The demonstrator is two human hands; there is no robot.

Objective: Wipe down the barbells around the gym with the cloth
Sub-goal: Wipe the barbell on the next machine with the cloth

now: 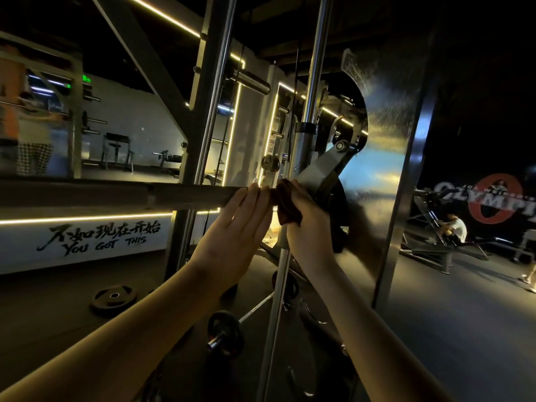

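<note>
Dim gym around me, and my left hand (240, 224) rests straight-fingered on the barbell (116, 194), just beside my right hand (307, 227), which is clenching the dark cloth (287, 204) around the bar's right end by the rack hook (324, 169).

Dim gym, LED strips (87, 217), dark floor (464, 329).

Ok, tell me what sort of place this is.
A gym, most likely its free-weights area: a barbell, wiped with a cloth, crosses a steel rack, a weight plate lies on the floor, and a workout bench stands further back.
</note>
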